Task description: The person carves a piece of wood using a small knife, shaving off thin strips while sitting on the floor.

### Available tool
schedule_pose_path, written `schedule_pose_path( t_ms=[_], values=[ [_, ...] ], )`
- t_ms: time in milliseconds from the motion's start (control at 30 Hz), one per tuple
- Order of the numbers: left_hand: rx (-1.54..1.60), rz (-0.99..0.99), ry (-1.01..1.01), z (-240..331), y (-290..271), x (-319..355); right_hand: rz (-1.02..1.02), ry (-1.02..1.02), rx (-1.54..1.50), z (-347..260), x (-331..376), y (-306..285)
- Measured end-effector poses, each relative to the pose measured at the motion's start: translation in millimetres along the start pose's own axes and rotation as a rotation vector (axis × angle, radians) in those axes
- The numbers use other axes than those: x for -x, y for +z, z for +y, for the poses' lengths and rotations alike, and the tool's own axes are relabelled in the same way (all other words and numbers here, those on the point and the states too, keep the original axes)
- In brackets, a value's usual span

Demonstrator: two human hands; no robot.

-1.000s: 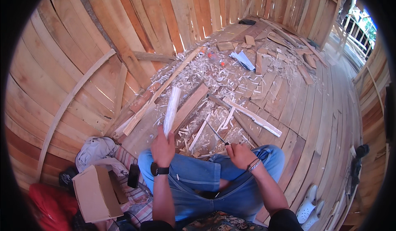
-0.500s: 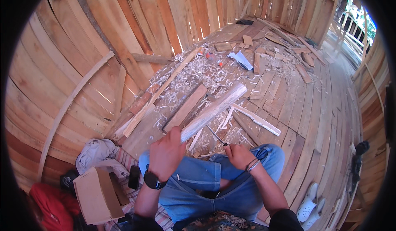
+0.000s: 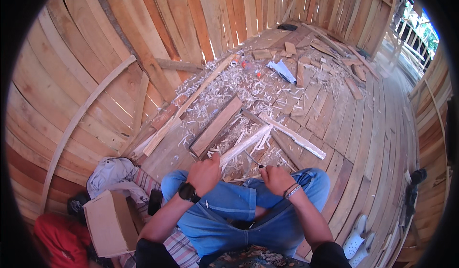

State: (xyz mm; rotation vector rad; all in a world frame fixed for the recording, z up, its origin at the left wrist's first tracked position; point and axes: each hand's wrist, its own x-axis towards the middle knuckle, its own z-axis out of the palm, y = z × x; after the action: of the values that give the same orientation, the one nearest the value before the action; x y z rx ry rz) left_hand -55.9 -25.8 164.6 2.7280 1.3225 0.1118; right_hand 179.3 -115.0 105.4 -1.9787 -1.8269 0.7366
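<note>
My left hand [image 3: 203, 174], with a black watch on its wrist, is closed round the near end of a pale wooden stick [image 3: 244, 146]. The stick slants up to the right, over the shavings in front of my crossed legs. In my closed right hand [image 3: 278, 179] is the dark handle of a knife [image 3: 252, 158]. Its thin blade points up and left, close under the stick; whether it touches the wood I cannot tell. Left of the stick lies a thick reddish wood block [image 3: 217, 127]. Beyond the stick's far end lies a pale strip of wood [image 3: 296, 137].
Curled shavings [image 3: 210, 93] cover the plank floor ahead, with offcuts [image 3: 354, 87] further back. A long pale batten [image 3: 191, 103] lies near the left wall. A cardboard box [image 3: 111, 224] and phone [image 3: 155, 202] are at my left; white clogs [image 3: 357, 237] lie at my right.
My left hand has shifted a little to the right and forward. The stick's far end has come down and nearer, uncovering more of the pale strip. My right hand is almost still.
</note>
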Motion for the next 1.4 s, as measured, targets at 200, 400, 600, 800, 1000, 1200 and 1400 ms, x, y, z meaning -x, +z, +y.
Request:
schedule_pose_path(
  t_ms=[200,400,600,800,1000,1200,1400],
  values=[
    [0.235,0.426,-0.093,36.2,-85.6,14.2,0.020,-0.019,-0.024,8.6,6.7,-0.8],
    [-0.059,0.045,-0.036,-10.6,20.4,-0.1,-0.008,-0.002,0.004,-1.6,-0.3,0.4],
    [0.228,0.471,-0.117,37.7,-109.5,15.8,0.000,0.017,-0.032,9.0,5.8,1.4],
    [-0.089,-0.038,0.074,-7.1,4.1,-6.8,-0.007,0.014,-0.049,2.4,-0.1,8.1],
    [0.115,0.433,-0.044,21.9,-103.6,8.4,0.048,0.004,-0.036,12.6,6.7,13.5],
    [-0.015,-0.033,0.014,-19.1,28.0,-9.0,0.039,-0.013,-0.019,5.6,1.7,22.8],
    [0.284,0.298,-0.114,2.7,-42.8,-3.0,0.043,0.018,-0.038,16.9,7.7,24.4]
  ],
)
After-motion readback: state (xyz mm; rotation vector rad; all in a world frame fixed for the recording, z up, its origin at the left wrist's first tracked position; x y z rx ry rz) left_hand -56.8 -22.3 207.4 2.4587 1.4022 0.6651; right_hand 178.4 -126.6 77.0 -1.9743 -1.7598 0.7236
